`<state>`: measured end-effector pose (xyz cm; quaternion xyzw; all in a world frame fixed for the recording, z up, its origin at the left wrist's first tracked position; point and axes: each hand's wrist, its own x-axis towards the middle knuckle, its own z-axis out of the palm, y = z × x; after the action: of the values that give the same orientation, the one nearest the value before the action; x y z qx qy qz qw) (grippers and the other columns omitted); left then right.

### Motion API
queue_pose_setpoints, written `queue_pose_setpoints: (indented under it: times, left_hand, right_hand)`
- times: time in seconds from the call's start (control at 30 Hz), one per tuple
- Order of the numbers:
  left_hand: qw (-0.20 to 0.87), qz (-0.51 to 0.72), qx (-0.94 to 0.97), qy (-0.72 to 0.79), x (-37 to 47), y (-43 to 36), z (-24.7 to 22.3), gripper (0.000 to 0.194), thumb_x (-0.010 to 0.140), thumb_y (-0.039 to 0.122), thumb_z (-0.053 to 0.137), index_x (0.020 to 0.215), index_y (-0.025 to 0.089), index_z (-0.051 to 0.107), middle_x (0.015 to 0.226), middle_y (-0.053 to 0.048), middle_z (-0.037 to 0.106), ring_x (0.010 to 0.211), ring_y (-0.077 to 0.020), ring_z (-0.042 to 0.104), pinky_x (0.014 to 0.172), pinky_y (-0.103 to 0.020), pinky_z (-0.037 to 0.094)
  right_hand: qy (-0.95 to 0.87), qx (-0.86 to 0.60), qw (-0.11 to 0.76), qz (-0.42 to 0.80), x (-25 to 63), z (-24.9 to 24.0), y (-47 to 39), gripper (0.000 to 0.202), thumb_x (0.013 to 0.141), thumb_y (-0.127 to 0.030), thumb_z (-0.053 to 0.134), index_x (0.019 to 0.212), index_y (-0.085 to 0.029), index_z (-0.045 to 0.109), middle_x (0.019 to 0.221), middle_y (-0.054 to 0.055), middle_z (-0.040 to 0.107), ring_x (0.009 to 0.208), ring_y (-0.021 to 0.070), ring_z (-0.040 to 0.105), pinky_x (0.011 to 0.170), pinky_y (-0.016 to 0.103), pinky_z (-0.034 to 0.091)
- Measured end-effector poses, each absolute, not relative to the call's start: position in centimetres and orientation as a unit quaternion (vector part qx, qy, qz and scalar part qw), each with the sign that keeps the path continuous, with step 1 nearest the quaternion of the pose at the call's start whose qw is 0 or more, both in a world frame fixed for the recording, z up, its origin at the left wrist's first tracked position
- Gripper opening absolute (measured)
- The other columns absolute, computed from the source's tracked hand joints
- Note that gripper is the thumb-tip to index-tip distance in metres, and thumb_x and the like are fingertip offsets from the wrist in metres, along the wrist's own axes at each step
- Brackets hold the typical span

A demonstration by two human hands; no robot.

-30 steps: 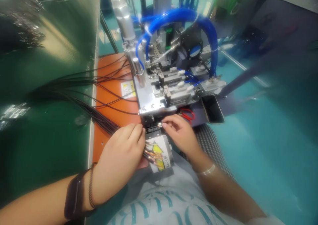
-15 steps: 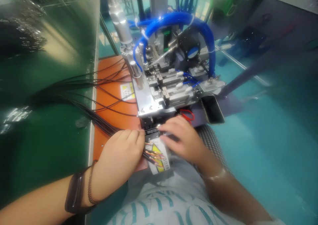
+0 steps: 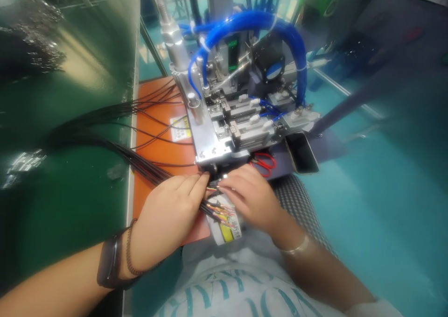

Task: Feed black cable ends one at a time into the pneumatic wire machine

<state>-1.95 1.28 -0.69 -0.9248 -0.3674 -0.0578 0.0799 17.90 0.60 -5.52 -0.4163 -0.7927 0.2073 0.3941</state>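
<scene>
Gripping black cables (image 3: 143, 166) under curled fingers, the left hand (image 3: 173, 207) lies palm down over the orange surface (image 3: 140, 196); the right hand (image 3: 250, 198), wrist angled inward, pinches coloured wire ends (image 3: 211, 189) before the pneumatic machine (image 3: 250, 132).

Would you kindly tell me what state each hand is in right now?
Left hand: closed around a bundle of thin black cables.
Right hand: fingertips close together beside thin multicoloured wires; grip cannot be told.

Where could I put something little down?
Orange board: a narrow patch between its pale edge, the black cables and left hand. Purple shelf: a bit between the red handles and dark rectangle. It's crowded around the right hand and silver machine.
</scene>
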Motion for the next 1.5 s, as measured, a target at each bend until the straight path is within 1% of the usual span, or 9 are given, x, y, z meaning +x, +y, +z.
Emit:
queue_pose_setpoints:
  times: [0.23, 0.57, 0.77, 0.87, 1.03, 1.13, 1.27, 1.33, 1.5]
  left_hand:
    - [0.044, -0.076, -0.944, -0.317, -2.3, 0.3, -0.4, 0.053, 0.082, 0.018, 0.052, 0.131, 0.002, 0.044, 0.136, -0.019, 0.046, 0.124, -0.0294, 0.045, 0.101, -0.042, 0.044]
    - [0.08, -0.146, -0.894, -0.416, -2.2, 1.4, -0.9, 0.026, 0.083, 0.009, 0.05, 0.108, 0.012, 0.057, 0.11, -0.011, 0.062, 0.099, -0.0217, 0.059, 0.084, -0.034, 0.052]
    - [0.106, -0.146, -0.925, -0.334, -3.0, 1.4, -1.4, 0.038, 0.08, 0.006, 0.05, 0.118, 0.006, 0.054, 0.116, -0.015, 0.063, 0.107, -0.0256, 0.06, 0.089, -0.039, 0.053]
    - [0.1, -0.135, -0.931, -0.323, -3.0, 1.2, -1.5, 0.038, 0.082, 0.008, 0.048, 0.119, 0.004, 0.055, 0.117, -0.016, 0.063, 0.107, -0.0272, 0.061, 0.089, -0.041, 0.053]
    - [0.079, -0.158, -0.937, -0.301, -2.9, 0.8, -1.5, 0.037, 0.085, 0.015, 0.047, 0.119, 0.002, 0.054, 0.115, -0.018, 0.064, 0.108, -0.0271, 0.06, 0.09, -0.041, 0.053]
    - [0.066, -0.179, -0.929, -0.316, -2.8, 0.6, -1.1, 0.026, 0.082, 0.014, 0.053, 0.107, 0.008, 0.059, 0.115, -0.014, 0.065, 0.11, -0.0234, 0.06, 0.094, -0.037, 0.051]
    - [0.04, -0.192, -0.93, -0.31, -2.1, 0.5, -0.4, 0.006, 0.079, 0.018, 0.061, 0.081, 0.014, 0.058, 0.12, -0.012, 0.062, 0.119, -0.0261, 0.053, 0.1, -0.041, 0.046]
    - [0.029, -0.18, -0.932, -0.314, -1.6, 0.7, -0.5, 0.009, 0.079, 0.017, 0.06, 0.087, 0.013, 0.058, 0.125, -0.014, 0.059, 0.12, -0.0281, 0.051, 0.1, -0.043, 0.046]
    - [0.024, -0.115, -0.94, -0.321, -1.3, 1.3, -1.7, 0.038, 0.085, 0.015, 0.045, 0.122, 0.008, 0.049, 0.119, -0.016, 0.06, 0.104, -0.0259, 0.059, 0.086, -0.04, 0.051]
  right_hand:
    - [-0.757, -0.445, 0.441, 0.186, 19.8, -4.7, 0.4, 0.006, 0.085, -0.015, 0.059, 0.085, -0.02, 0.063, 0.08, 0.002, 0.065, 0.079, 0.017, 0.055, 0.077, 0.035, 0.046]
    - [-0.715, -0.436, 0.43, 0.339, 18.9, -4.5, -0.1, 0.006, 0.085, -0.016, 0.059, 0.08, -0.02, 0.062, 0.078, 0.002, 0.062, 0.078, 0.0168, 0.055, 0.073, 0.033, 0.045]
    - [-0.726, -0.409, 0.391, 0.392, 19.4, -4.1, 0.3, 0.009, 0.084, -0.019, 0.06, 0.092, -0.02, 0.061, 0.09, 0.003, 0.062, 0.085, 0.0165, 0.055, 0.076, 0.031, 0.047]
    - [-0.738, -0.407, 0.389, 0.371, 18.8, -4.5, 0.4, 0.029, 0.083, -0.017, 0.06, 0.111, -0.023, 0.057, 0.108, 0.006, 0.059, 0.098, 0.0177, 0.054, 0.085, 0.033, 0.047]
    - [-0.762, -0.354, 0.462, 0.285, 17.5, -5.8, 0.5, 0.016, 0.086, -0.018, 0.057, 0.1, -0.023, 0.064, 0.096, 0.002, 0.067, 0.092, 0.0163, 0.057, 0.085, 0.033, 0.046]
    - [-0.745, -0.391, 0.482, 0.243, 17.9, -6.1, 0.7, 0.015, 0.088, -0.016, 0.054, 0.096, -0.022, 0.066, 0.091, 0.003, 0.068, 0.087, 0.017, 0.059, 0.08, 0.034, 0.048]
    - [-0.724, -0.444, 0.48, 0.218, 19.4, -5.9, 1.0, 0.016, 0.086, -0.013, 0.055, 0.089, -0.024, 0.067, 0.083, 0.002, 0.068, 0.081, 0.0173, 0.059, 0.076, 0.036, 0.048]
    - [-0.745, -0.414, 0.474, 0.221, 19.8, -5.8, 0.9, 0.018, 0.086, -0.012, 0.055, 0.091, -0.025, 0.067, 0.085, 0.001, 0.069, 0.082, 0.0172, 0.059, 0.077, 0.037, 0.048]
    - [-0.777, -0.333, 0.476, 0.241, 19.1, -6.1, 0.5, 0.022, 0.086, -0.013, 0.056, 0.1, -0.026, 0.064, 0.093, 0.002, 0.068, 0.088, 0.0173, 0.059, 0.08, 0.037, 0.048]
